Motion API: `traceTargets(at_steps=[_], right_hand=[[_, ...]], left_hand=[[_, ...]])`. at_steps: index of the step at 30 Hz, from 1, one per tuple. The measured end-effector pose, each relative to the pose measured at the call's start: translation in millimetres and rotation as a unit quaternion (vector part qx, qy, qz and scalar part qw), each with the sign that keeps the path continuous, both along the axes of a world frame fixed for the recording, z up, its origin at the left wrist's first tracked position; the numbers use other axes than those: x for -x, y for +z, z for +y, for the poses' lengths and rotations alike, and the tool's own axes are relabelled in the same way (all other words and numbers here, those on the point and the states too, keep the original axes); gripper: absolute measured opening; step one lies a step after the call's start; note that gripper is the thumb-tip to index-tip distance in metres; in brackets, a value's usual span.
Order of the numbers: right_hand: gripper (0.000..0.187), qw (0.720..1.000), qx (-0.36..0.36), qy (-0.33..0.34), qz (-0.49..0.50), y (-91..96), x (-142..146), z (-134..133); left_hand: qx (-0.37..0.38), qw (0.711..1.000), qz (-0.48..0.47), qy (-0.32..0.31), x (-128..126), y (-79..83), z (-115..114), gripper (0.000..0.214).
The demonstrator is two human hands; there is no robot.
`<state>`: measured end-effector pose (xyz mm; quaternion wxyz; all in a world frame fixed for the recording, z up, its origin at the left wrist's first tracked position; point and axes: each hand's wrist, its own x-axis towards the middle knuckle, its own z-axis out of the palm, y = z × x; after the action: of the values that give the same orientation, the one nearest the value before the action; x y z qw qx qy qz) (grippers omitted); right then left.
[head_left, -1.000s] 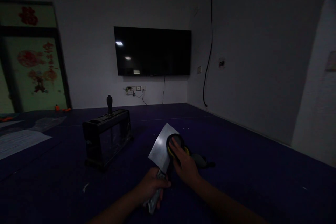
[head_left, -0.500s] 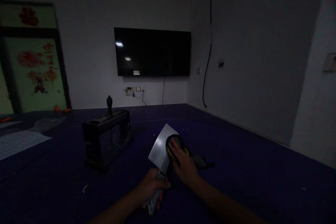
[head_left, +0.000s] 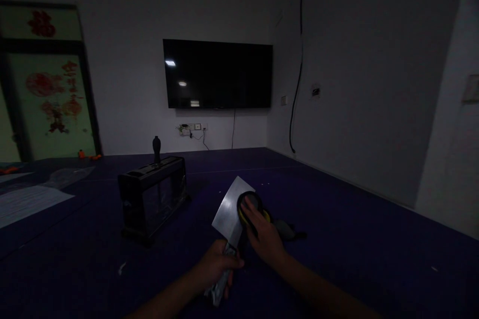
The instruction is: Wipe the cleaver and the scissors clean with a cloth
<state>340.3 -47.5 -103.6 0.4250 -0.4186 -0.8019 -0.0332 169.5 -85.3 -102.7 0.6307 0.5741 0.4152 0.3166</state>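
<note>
A kitchen cleaver (head_left: 229, 212) with a broad, shiny blade points up and away from me. My left hand (head_left: 219, 261) is wrapped round its handle, which looks pale and mottled. My right hand (head_left: 266, 241) grips a round black tool with a yellow band (head_left: 256, 200), fingers laid over its top. The tool overlaps the right side of the blade; whether it touches the steel I cannot tell in the dim light. Behind that hand, a grey piece with a black end (head_left: 286, 230) sticks out to the right, possibly part of the tool.
To the left, a black box-shaped stand (head_left: 132, 204) with clear sides has a dark handle (head_left: 156, 149) upright on top. Papers (head_left: 33, 202) lie on the purple floor (head_left: 337, 269) farther left. A television (head_left: 219, 75) hangs on the far wall, and a cable (head_left: 299, 70) hangs at right.
</note>
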Motion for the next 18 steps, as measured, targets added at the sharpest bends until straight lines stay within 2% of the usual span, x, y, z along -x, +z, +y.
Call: traceTargets(at_steps=[11, 18], right_hand=[[0.063, 1.000, -0.008, 0.000, -0.001, 0.2, -0.3, 0.3], [0.064, 1.000, -0.003, 0.009, 0.006, -0.4, 0.3, 0.2]], left_hand=[[0.008, 1.000, 0.001, 0.000, -0.5, 0.7, 1.5, 0.028], [0.011, 1.000, -0.001, -0.002, 0.0, -0.7, 3.2, 0.034]])
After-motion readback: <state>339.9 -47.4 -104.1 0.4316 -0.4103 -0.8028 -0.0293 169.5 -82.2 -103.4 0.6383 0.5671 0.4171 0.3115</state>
